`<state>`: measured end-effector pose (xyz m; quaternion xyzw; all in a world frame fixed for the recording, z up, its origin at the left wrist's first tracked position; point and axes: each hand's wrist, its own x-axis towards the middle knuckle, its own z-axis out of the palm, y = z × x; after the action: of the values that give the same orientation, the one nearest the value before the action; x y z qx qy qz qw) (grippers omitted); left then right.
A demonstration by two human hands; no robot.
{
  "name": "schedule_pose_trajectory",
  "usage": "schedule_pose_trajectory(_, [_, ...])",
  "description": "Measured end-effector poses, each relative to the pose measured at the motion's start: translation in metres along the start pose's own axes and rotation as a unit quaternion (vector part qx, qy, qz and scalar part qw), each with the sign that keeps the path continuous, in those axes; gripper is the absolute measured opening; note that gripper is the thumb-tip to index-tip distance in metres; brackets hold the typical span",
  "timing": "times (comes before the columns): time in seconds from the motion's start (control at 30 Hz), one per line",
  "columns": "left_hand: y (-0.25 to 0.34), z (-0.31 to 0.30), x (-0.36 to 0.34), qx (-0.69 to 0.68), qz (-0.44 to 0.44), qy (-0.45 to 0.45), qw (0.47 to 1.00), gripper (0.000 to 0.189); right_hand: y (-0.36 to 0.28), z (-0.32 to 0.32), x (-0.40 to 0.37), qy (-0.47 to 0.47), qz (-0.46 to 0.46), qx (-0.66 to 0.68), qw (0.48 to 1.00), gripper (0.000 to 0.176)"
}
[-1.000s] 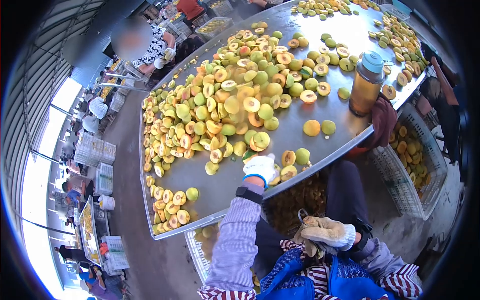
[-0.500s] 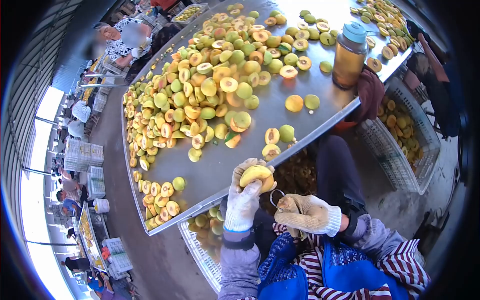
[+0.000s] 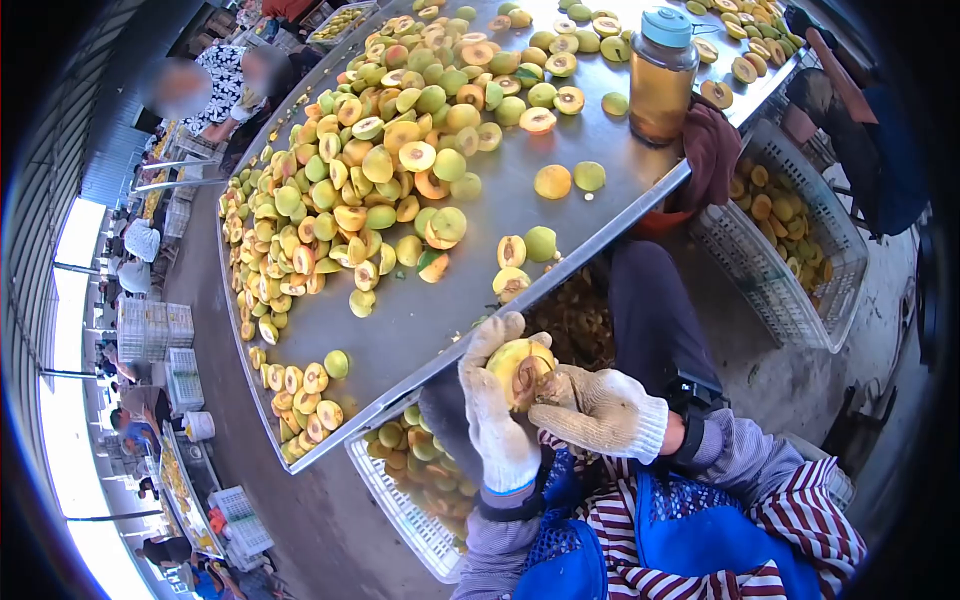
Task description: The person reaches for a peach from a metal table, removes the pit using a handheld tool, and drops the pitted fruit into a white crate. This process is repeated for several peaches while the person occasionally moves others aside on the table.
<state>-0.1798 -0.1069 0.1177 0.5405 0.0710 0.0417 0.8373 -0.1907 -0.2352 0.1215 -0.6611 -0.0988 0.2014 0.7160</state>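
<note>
My left hand (image 3: 488, 405), in a pale knitted glove, is closed around a yellow-green halved peach (image 3: 512, 357), its cut face turned toward my right hand. My right hand (image 3: 605, 412), gloved too, grips a metal ring tool (image 3: 524, 380). The ring lies against the brownish middle of the fruit, and its handle is hidden in my fingers. Just beyond my hands, a few fruit pieces (image 3: 511, 283) rest near the edge of the metal table (image 3: 440, 335). A large heap of halved peaches (image 3: 375, 165) spreads across that table.
A bottle with a blue lid (image 3: 662, 80) stands on the table beside a dark red cloth (image 3: 712, 150). Fruit-filled crates stand at the right (image 3: 840, 330) and under the table's near corner (image 3: 425, 560). Across the table sits another person (image 3: 215, 90).
My right hand has brought the ring tool up to the fruit; before, the ring was apart from it. The fruit has turned in my left hand. The camera view has shifted slightly.
</note>
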Motion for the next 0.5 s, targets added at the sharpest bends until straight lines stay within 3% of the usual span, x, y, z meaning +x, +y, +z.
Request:
schedule_pose_trajectory(0.03, [-0.001, 0.005, -0.004, 0.012, 0.023, 0.012, 1.000, 0.058, -0.004, 0.001, -0.002, 0.019, -0.020, 0.028, 0.999, 0.031])
schedule_pose_trajectory(0.13, [0.008, 0.004, -0.006, 0.112, 0.037, -0.030, 0.993, 0.059, -0.008, -0.006, -0.007, -0.054, 0.064, 0.068, 0.994, 0.028])
schedule_pose_trajectory(0.23, [0.013, 0.004, -0.002, 0.186, 0.073, -0.050, 0.979, 0.059, -0.023, -0.018, -0.006, -0.151, 0.204, 0.113, 0.961, 0.030])
schedule_pose_trajectory(0.3, [0.013, 0.008, -0.002, 0.225, 0.134, -0.051, 0.964, 0.060, -0.022, -0.022, -0.006, -0.176, 0.208, 0.133, 0.953, 0.032])
schedule_pose_trajectory(0.4, [0.024, 0.005, 0.001, 0.200, 0.046, -0.080, 0.975, 0.060, -0.023, -0.024, -0.006, -0.187, 0.204, 0.140, 0.951, 0.034])
schedule_pose_trajectory(0.43, [0.031, 0.011, 0.000, 0.092, -0.056, -0.068, 0.992, 0.060, -0.023, -0.022, -0.008, -0.186, 0.204, 0.140, 0.951, 0.035])
schedule_pose_trajectory(0.5, [0.032, 0.013, -0.002, 0.063, -0.077, -0.093, 0.991, 0.061, -0.013, -0.011, -0.012, -0.236, 0.187, 0.138, 0.943, 0.032])
